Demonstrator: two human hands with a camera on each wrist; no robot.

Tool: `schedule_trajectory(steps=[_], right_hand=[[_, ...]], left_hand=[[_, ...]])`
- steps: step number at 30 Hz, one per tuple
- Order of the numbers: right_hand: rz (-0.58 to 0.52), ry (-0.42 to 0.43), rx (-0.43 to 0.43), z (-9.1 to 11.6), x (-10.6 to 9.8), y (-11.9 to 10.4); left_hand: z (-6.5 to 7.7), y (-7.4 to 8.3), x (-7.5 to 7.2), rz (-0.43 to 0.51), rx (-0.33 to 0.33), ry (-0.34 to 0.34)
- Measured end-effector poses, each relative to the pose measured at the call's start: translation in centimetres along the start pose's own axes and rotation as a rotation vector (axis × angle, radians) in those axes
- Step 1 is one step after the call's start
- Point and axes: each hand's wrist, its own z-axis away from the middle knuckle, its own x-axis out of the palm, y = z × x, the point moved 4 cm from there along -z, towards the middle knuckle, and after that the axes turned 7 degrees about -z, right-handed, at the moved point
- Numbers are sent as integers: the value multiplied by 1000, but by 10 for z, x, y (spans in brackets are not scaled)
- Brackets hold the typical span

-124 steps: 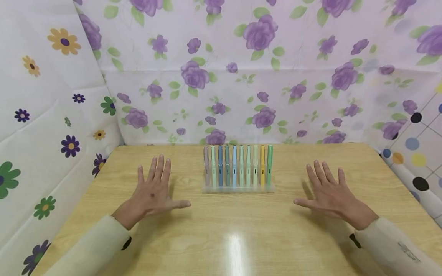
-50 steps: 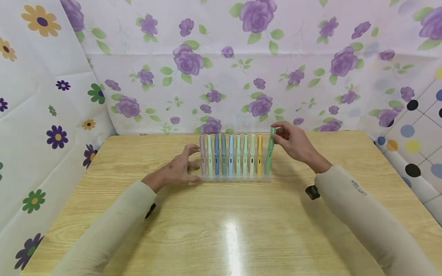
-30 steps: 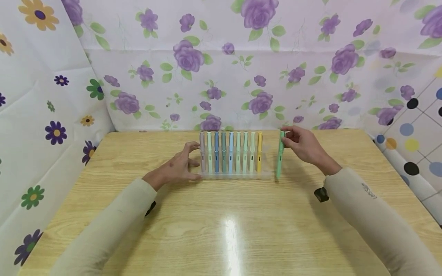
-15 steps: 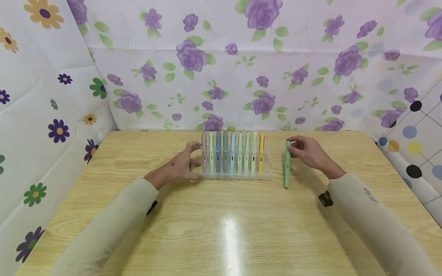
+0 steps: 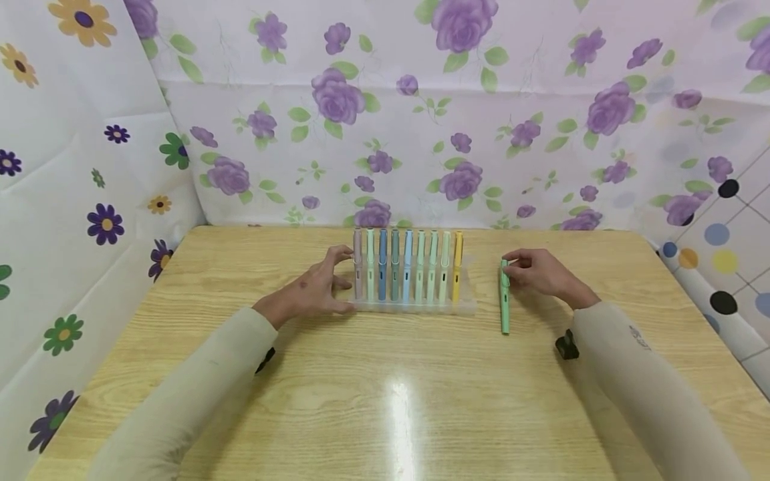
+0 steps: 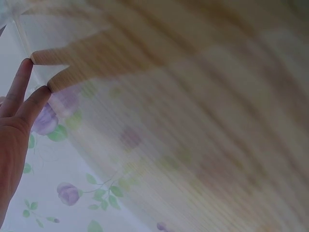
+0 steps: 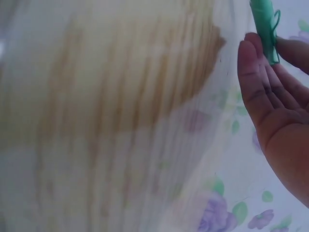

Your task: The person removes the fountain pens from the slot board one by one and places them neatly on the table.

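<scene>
A clear pen stand (image 5: 415, 308) holds a row of several capped pens, from mauve at the left through greens and blues to a yellow pen (image 5: 458, 267) at the right. My left hand (image 5: 307, 294) grips the stand's left end, thumb at the front base and index finger by the mauve pen (image 5: 357, 274). To the right of the stand, my right hand (image 5: 541, 272) pinches a green pen (image 5: 504, 307) by its cap end, the other end pointing toward me close over the table. The right wrist view shows the green cap with its clip (image 7: 277, 21) between thumb and fingers.
The wooden table (image 5: 337, 401) is glossy, with a bright reflection at its front middle. A floral cloth (image 5: 415, 133) hangs behind its back edge, and patterned cloths flank both sides. The stand's rightmost slot, beside the yellow pen, holds no pen.
My hands moved from resting apart to the stand. The right hand lifted the green pen out of the right end, carried it rightward and lowered it toward the table. Lately the left hand stays put.
</scene>
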Motion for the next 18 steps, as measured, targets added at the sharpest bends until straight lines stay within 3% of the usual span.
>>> schedule_trajectory(steps=[7, 18], right_hand=[[-69, -54, 77, -3, -2, 4], [-27, -25, 129, -9, -2, 7]], left_hand=[[0, -1, 0, 1, 15, 0], [1, 1, 0, -15, 8, 9]])
